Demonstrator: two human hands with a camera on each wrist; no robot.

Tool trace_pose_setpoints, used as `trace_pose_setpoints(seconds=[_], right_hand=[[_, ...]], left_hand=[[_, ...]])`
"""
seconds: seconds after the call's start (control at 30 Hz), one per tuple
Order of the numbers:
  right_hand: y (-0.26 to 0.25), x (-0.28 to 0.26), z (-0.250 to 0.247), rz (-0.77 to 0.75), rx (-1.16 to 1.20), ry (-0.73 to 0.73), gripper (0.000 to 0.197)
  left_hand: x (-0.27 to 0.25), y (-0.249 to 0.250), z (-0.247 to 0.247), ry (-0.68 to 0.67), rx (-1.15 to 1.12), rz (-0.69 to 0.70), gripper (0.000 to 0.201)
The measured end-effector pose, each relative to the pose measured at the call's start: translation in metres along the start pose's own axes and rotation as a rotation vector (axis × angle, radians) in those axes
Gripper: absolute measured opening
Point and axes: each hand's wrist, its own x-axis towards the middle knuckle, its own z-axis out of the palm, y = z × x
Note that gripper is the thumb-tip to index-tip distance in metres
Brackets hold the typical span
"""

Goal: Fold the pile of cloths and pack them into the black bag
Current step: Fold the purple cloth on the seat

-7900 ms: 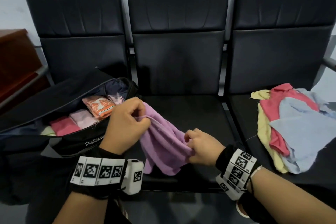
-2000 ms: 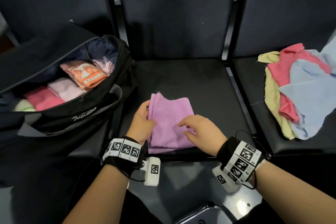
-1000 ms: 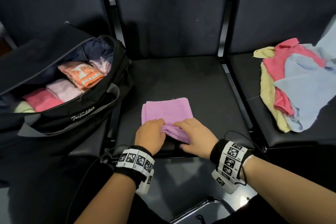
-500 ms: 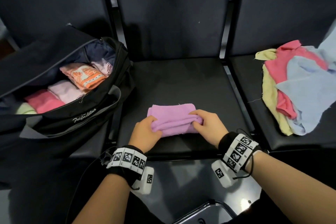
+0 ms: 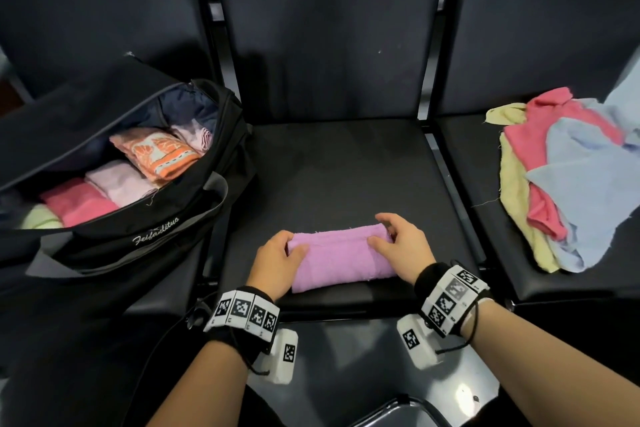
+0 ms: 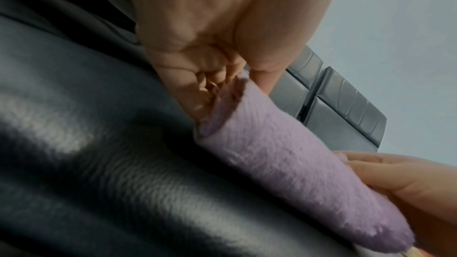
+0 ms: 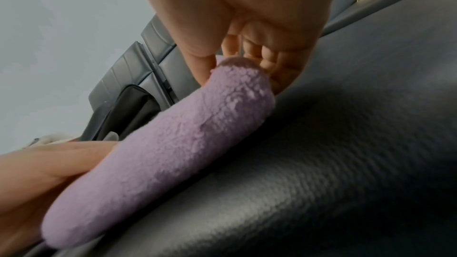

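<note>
The open black bag [image 5: 114, 232] sat on the left seat, holding at least five folded cloths packed side by side, presumably so that each new one could be dropped in next. On the middle seat [image 5: 346, 166], one purple cloth [image 5: 341, 258] lay folded into a narrow bundle, the left hand [image 5: 277, 262] gripping its left end and the right hand [image 5: 401, 248] gripping its right end, probably to keep the folds together. On the right seat, the unfolded pile [image 5: 568, 177] showed yellow, pink and light blue cloths, at least three.

Fuzzy purple cloth [image 5: 341, 258] (terry-like), grained leatherette seat [image 5: 346, 170]
</note>
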Motion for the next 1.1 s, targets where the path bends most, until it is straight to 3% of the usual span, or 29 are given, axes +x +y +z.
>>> trace_pose_setpoints(seconds=[0.13,0.27,0.4,0.57,0.67,0.73,0.87,1.0,1.1], right_hand=[[0.0,0.007,-0.001,0.044,-0.103,-0.109,0.053],[-0.003,0.014,0.0,0.088,-0.229,-0.201,0.029],[-0.005,0.017,-0.003,0.073,-0.216,-0.254,0.016],[-0.011,0.008,-0.011,0.011,-0.173,-0.254,0.016],[-0.029,0.0,-0.023,-0.077,-0.153,-0.246,0.017],[-0.05,-0.006,-0.032,-0.176,-0.137,-0.257,0.018],[-0.103,-0.02,-0.044,-0.45,-0.129,-0.303,0.021],[-0.142,-0.03,-0.045,-0.63,-0.304,-0.397,0.026],[-0.153,-0.031,-0.041,-0.657,-0.339,-0.406,0.032]], left_hand=[[0.002,-0.002,0.006,0.052,0.079,-0.024,0.013],[0.004,-0.001,0.008,0.059,0.061,-0.087,0.016],[0.002,0.001,0.007,0.033,0.032,-0.131,0.015],[-0.006,0.004,0.003,0.034,-0.015,-0.147,0.018],[-0.012,0.011,-0.001,0.041,0.102,-0.075,0.026],[-0.016,0.021,-0.004,0.039,0.173,0.052,0.043],[-0.026,0.05,-0.019,-0.176,-0.058,0.304,0.078],[-0.034,0.064,-0.028,-0.269,-0.218,0.347,0.074],[-0.038,0.066,-0.033,-0.241,-0.215,0.328,0.05]])
